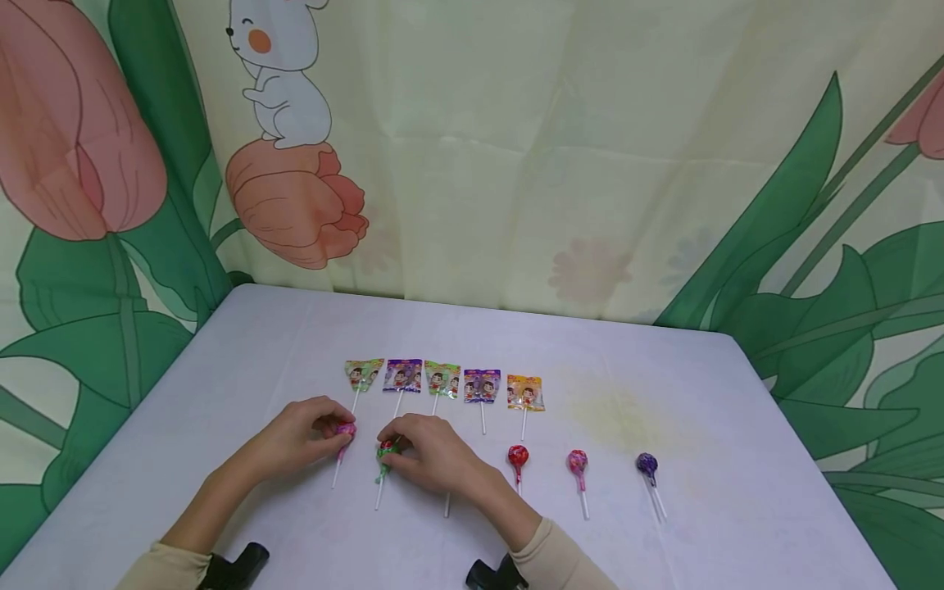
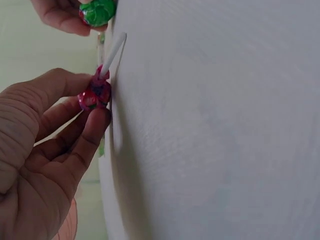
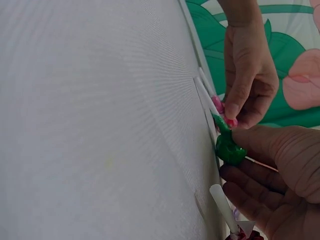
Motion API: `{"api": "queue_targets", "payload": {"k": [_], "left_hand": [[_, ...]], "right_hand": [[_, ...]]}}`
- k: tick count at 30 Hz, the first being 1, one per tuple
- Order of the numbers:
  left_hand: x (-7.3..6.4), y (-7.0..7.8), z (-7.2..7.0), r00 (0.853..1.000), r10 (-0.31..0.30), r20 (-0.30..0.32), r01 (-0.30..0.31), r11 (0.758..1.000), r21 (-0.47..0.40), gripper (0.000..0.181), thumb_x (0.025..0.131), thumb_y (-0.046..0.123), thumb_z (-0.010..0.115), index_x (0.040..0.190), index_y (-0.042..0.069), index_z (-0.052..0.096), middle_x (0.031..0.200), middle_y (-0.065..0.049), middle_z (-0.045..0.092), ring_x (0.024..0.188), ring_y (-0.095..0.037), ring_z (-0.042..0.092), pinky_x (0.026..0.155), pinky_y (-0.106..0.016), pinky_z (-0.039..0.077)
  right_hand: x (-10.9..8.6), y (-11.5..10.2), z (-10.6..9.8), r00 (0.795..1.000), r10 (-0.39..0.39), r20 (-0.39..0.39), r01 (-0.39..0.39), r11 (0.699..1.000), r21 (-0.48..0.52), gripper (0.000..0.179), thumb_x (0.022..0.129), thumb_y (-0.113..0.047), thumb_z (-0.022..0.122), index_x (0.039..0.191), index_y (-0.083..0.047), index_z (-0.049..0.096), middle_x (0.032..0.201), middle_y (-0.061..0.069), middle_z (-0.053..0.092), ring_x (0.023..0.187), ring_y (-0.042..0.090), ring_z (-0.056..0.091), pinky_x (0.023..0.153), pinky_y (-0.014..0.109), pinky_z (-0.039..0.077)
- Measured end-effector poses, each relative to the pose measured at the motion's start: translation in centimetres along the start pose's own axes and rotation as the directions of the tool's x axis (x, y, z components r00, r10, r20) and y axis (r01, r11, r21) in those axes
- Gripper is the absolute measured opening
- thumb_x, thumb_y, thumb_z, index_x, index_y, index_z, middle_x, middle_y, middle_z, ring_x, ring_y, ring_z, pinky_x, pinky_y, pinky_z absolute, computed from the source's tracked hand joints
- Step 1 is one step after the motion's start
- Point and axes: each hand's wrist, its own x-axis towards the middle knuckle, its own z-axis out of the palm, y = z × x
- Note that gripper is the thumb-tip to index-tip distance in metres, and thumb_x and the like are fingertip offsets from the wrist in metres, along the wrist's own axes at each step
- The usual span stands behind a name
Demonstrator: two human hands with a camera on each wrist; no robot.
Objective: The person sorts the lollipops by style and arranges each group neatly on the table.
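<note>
The left hand [image 1: 313, 430] has its fingers clamped on the round head of a pink-wrapped lollipop [image 2: 95, 97], whose white stick slants out toward the person over the worktop [image 1: 737, 467]. Just beside it, the right hand [image 1: 435, 455] pinches a green-wrapped lollipop [image 3: 231, 150] at its head and the gathered neck of the wrapper, with that stick also pointing toward the person. Whether either stick touches the worktop, I cannot tell.

A further white stick [image 1: 447, 505] pokes out from beneath the right hand; its head is hidden in the head view. The right wrist view shows a dark red lollipop [image 3: 246, 234] near that hand, cut off by the edge. To the right of the hand lie a red lollipop [image 1: 518, 456], a second pink lollipop [image 1: 578, 462] and a purple lollipop [image 1: 646, 465], spaced well apart.

Behind them runs a row of five lollipops in flat printed packets, from left to right: a green packet [image 1: 363, 374], a purple packet [image 1: 403, 376], another green packet [image 1: 442, 380], another purple packet [image 1: 482, 385] and an orange packet [image 1: 525, 393].

Beyond the white-covered worktop hangs a pale curtain [image 1: 472, 123] printed with tulips and a white cartoon animal [image 1: 295, 102].
</note>
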Motion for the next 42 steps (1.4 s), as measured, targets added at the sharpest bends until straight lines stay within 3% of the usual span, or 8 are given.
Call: {"api": "queue_targets", "payload": {"k": [9, 24, 35, 42], "left_hand": [[0.1, -0.3, -0.1, 1.000, -0.003, 0.027, 0.004, 0.999, -0.036, 0.020, 0.089, 0.014, 0.080, 0.106, 0.007, 0.073, 0.094, 0.005, 0.067, 0.082, -0.007, 0.058, 0.075, -0.022, 0.056], [0.1, -0.2, 0.1, 0.999, -0.031, 0.033, 0.034, 0.997, -0.068, 0.021, 0.088, 0.013, 0.080, 0.106, 0.006, 0.072, 0.096, 0.003, 0.067, 0.082, -0.010, 0.059, 0.075, -0.024, 0.056], [0.3, -0.1, -0.2, 0.996, -0.062, 0.066, 0.066, 0.996, -0.060, 0.021, 0.089, 0.016, 0.080, 0.107, 0.007, 0.073, 0.095, 0.004, 0.066, 0.083, -0.011, 0.059, 0.074, -0.022, 0.055], [0.7, -0.1, -0.6, 0.993, -0.047, 0.110, 0.053, 0.997, -0.058, 0.021, 0.089, 0.015, 0.080, 0.106, 0.006, 0.072, 0.092, 0.004, 0.066, 0.083, -0.013, 0.058, 0.074, -0.022, 0.055]], "right_hand": [[0.8, -0.2, 0.0, 0.999, 0.003, -0.048, -0.002, 1.000, 0.009, 0.023, 0.096, -0.018, 0.072, 0.118, -0.011, 0.071, 0.113, -0.002, 0.073, 0.101, 0.006, 0.065, 0.090, 0.018, 0.049], [2.2, -0.1, -0.1, 0.999, 0.036, 0.002, -0.035, 0.999, -0.028, 0.024, 0.096, -0.020, 0.072, 0.119, -0.011, 0.072, 0.109, -0.003, 0.073, 0.092, 0.003, 0.061, 0.085, 0.017, 0.049], [1.4, 0.0, -0.5, 0.998, 0.047, -0.032, -0.047, 0.999, -0.001, 0.025, 0.095, -0.019, 0.073, 0.119, -0.011, 0.071, 0.114, -0.001, 0.072, 0.104, 0.009, 0.067, 0.092, 0.021, 0.051], [0.0, -0.2, -1.7, 0.995, 0.087, -0.055, -0.084, 0.995, 0.057, 0.028, 0.097, -0.020, 0.071, 0.124, -0.012, 0.070, 0.122, 0.000, 0.071, 0.108, 0.014, 0.067, 0.093, 0.026, 0.053]]}}
